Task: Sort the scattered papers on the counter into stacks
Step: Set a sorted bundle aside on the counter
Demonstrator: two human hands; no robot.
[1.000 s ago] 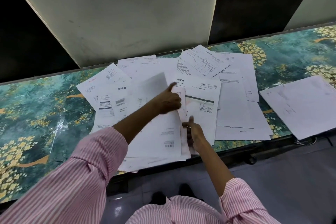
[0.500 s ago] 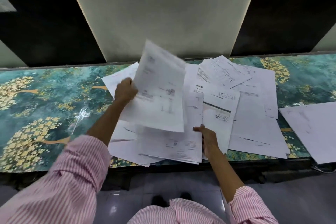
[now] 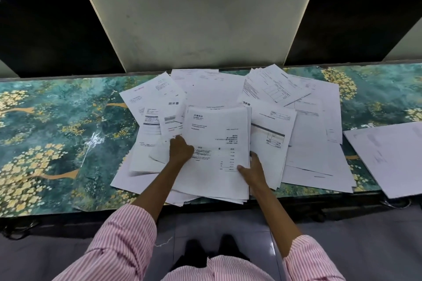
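Observation:
Many white printed papers (image 3: pixel 308 139) lie scattered and overlapping across the middle of the green floral counter (image 3: pixel 57 134). In front of me a small stack of sheets (image 3: pixel 219 134) sits on top of the pile, printed side up. My left hand (image 3: pixel 180 149) grips the stack's left edge. My right hand (image 3: pixel 250 167) holds its lower right corner, thumb on top of the sheet. Both sleeves are pink striped.
A separate large white sheet (image 3: pixel 388 157) lies at the counter's right end, overhanging the front edge. A grey wall panel (image 3: pixel 198 18) rises behind the counter. A clear plastic scrap (image 3: pixel 91 143) lies left of the papers. Bare counter shows at the far left.
My left hand has brought the raised sheet down onto the stack in front of me. My right hand has moved to the stack's lower right corner. The camera has shifted slightly.

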